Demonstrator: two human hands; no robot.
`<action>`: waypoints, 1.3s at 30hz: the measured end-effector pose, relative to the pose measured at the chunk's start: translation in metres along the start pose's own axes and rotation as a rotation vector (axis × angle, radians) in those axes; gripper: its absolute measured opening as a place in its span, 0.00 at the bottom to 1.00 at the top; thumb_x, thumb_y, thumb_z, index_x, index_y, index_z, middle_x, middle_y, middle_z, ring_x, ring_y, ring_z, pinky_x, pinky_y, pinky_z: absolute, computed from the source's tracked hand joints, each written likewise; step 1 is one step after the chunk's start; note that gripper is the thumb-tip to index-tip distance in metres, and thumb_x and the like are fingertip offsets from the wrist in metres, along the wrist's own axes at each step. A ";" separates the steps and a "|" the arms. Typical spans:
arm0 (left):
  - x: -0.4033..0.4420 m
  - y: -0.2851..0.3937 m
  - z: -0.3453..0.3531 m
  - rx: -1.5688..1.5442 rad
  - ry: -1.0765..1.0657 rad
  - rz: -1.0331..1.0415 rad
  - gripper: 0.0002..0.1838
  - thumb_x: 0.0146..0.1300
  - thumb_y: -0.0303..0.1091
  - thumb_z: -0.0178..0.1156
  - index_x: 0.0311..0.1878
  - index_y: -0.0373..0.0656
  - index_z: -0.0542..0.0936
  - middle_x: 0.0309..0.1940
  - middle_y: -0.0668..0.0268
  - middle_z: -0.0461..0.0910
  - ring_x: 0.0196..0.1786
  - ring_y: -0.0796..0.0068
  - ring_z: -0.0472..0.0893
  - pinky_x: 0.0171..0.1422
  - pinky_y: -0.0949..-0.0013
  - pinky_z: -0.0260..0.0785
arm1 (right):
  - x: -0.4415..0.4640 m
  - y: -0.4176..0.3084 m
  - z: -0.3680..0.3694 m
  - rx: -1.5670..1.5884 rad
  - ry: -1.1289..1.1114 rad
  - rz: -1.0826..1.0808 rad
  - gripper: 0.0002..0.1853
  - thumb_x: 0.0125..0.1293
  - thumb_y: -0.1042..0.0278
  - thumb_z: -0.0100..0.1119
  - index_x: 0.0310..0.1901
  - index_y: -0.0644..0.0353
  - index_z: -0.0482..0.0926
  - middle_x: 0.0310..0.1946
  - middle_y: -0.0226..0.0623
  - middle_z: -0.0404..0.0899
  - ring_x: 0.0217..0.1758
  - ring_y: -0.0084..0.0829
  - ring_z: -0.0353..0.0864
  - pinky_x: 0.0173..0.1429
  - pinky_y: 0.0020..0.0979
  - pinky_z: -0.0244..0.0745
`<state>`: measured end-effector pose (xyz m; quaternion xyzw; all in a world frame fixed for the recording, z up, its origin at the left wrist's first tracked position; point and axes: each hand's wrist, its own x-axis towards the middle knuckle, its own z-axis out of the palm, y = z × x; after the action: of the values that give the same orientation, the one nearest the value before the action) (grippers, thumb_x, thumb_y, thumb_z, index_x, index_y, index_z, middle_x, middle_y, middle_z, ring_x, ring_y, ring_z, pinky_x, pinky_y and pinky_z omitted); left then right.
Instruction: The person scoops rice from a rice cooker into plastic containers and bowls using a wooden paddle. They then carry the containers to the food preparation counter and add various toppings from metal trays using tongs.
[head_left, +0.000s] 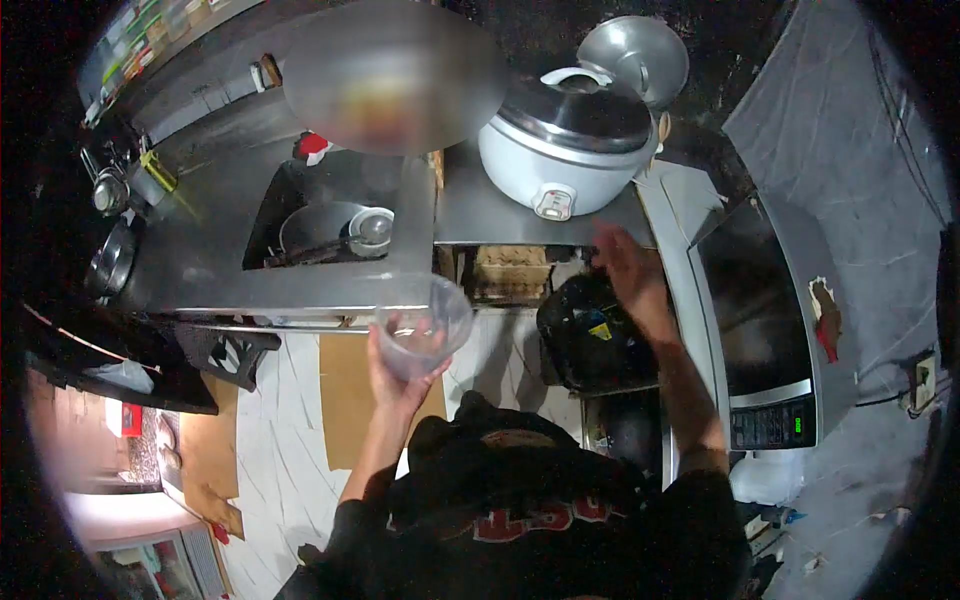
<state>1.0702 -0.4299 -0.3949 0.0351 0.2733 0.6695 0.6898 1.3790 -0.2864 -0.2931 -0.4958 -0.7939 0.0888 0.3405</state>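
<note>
Head view is showing the left hand (398,388) near the centre of the frame, and it is gripping a clear bowl (432,318). The fingers are supporting it from below, and they are showing through its wall. The right hand (625,265), a little blurred, is hovering right of centre, with its fingers loosely open, just below the rice cooker (530,165); whether it is touching, I cannot tell. The cooker is standing on the counter (470,226), in the upper middle, wearing its lid (580,118). At left of centre, a pot (305,228) is resting in the sink (272,205). A microwave (755,310) is occupying the right side.
</note>
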 end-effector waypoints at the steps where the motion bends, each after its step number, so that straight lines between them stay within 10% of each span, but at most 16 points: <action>1: 0.001 0.010 -0.007 -0.017 0.013 0.058 0.33 0.55 0.68 0.53 0.60 0.62 0.63 0.62 0.59 0.64 0.60 0.49 0.69 0.48 0.41 0.71 | 0.027 0.013 0.002 -0.194 0.008 -0.073 0.13 0.70 0.64 0.46 0.44 0.63 0.77 0.38 0.45 0.81 0.34 0.42 0.82 0.36 0.40 0.76; 14: -0.021 0.043 -0.042 -0.291 0.152 0.537 0.30 0.60 0.63 0.50 0.62 0.61 0.68 0.59 0.58 0.67 0.52 0.52 0.73 0.37 0.54 0.75 | 0.348 0.138 0.040 -0.229 0.175 -0.443 0.20 0.69 0.57 0.43 0.48 0.65 0.78 0.44 0.55 0.78 0.49 0.51 0.76 0.54 0.43 0.68; 16: -0.020 0.039 -0.034 -0.327 0.000 0.581 0.31 0.59 0.62 0.52 0.63 0.58 0.68 0.59 0.60 0.66 0.53 0.54 0.73 0.39 0.55 0.76 | 0.376 0.147 0.039 -0.376 -0.113 -0.329 0.24 0.70 0.52 0.42 0.46 0.66 0.78 0.43 0.55 0.77 0.48 0.52 0.75 0.52 0.43 0.68; 26: 0.019 0.017 0.003 -0.410 0.226 0.737 0.37 0.57 0.65 0.52 0.63 0.50 0.68 0.60 0.62 0.68 0.55 0.57 0.73 0.42 0.51 0.75 | 0.415 0.164 0.074 -0.144 -0.145 -0.221 0.29 0.66 0.40 0.44 0.38 0.63 0.81 0.34 0.55 0.78 0.40 0.59 0.74 0.43 0.47 0.68; 33: 0.006 0.052 0.000 -0.401 -0.108 0.649 0.40 0.58 0.66 0.49 0.66 0.49 0.60 0.66 0.58 0.62 0.57 0.50 0.72 0.42 0.47 0.75 | 0.474 0.187 0.067 -0.052 0.042 -0.337 0.27 0.66 0.45 0.51 0.32 0.69 0.80 0.23 0.47 0.77 0.25 0.33 0.70 0.32 0.37 0.63; 39: -0.028 0.079 -0.044 -0.473 0.068 0.700 0.35 0.55 0.64 0.55 0.60 0.50 0.72 0.60 0.62 0.68 0.59 0.51 0.71 0.47 0.54 0.72 | 0.382 -0.028 -0.002 -0.002 -0.157 -0.433 0.24 0.63 0.51 0.59 0.23 0.68 0.75 0.18 0.27 0.62 0.25 0.18 0.58 0.30 0.26 0.58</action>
<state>0.9809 -0.4622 -0.3904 -0.0557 0.1065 0.9083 0.4006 1.2542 0.0237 -0.1051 -0.3059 -0.9059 0.0513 0.2883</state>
